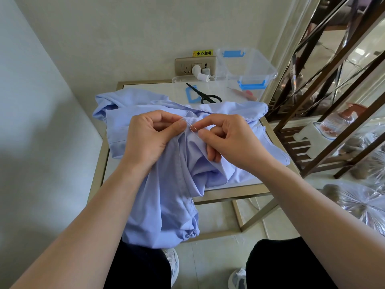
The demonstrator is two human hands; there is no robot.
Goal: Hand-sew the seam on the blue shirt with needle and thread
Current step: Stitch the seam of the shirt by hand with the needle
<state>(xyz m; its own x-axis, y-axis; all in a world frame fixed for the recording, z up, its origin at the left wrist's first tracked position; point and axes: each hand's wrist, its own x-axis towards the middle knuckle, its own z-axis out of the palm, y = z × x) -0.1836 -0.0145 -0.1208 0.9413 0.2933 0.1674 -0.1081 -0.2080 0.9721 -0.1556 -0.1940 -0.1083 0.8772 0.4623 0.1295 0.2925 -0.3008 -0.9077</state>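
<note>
The blue shirt (166, 184) lies crumpled over the small table and hangs down off its near edge toward my lap. My left hand (150, 136) grips a raised fold of the shirt between thumb and forefinger. My right hand (227, 138) pinches the thin needle (190, 126) between thumb and forefinger, its tip pointing up-left at the fold held by the left hand. A fine pale thread (190, 113) loops just above the two hands. The seam itself is hidden in the bunched cloth.
Black scissors (205, 95) lie on a blue lid piece at the table's (229, 190) back. A white thread spool (203, 77) and a clear plastic box (248, 67) with blue clips stand by the wall socket. A dark wooden rack (333, 101) stands at the right.
</note>
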